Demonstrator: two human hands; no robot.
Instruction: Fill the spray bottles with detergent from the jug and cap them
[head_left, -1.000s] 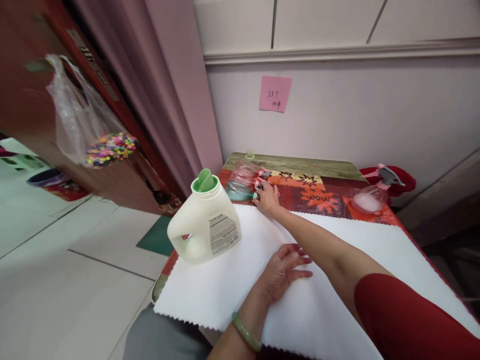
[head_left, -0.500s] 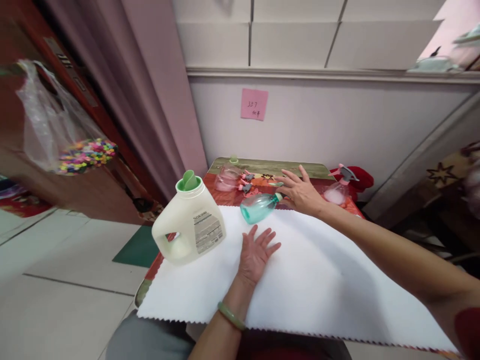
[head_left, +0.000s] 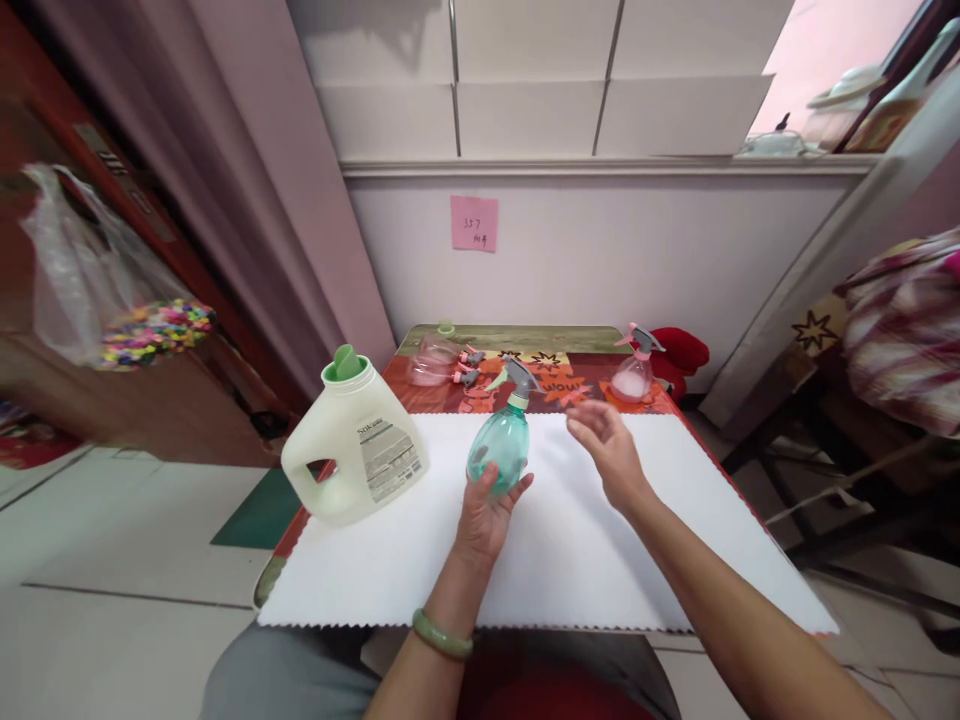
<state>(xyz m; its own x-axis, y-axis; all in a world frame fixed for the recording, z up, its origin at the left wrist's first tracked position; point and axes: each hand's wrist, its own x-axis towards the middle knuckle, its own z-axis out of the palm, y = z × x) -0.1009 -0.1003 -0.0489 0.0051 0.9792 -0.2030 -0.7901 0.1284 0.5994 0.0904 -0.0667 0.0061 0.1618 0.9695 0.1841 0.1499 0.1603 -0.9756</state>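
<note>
My left hand is closed round the lower part of a clear green spray bottle, thumb on the near side. The bottle stands nearly upright, its grey and pale-green trigger head pointing left, and looks hollow. To its right, my right hand hovers above the white mat with loosely bent fingers and nothing visible in them. A cream detergent jug with a green spout stands on the mat to the left of my left hand.
The white mat covers the near part of a patterned table. Behind it lie a clear pink bottle and loose trigger heads. A pink spray bottle with whitish contents stands at the back right. A bead-filled bag hangs left.
The green bottle was lying tilted at the mat's far edge by my right hand. Now it is upright in my left hand, which has closed on it; my right hand has drawn away.
</note>
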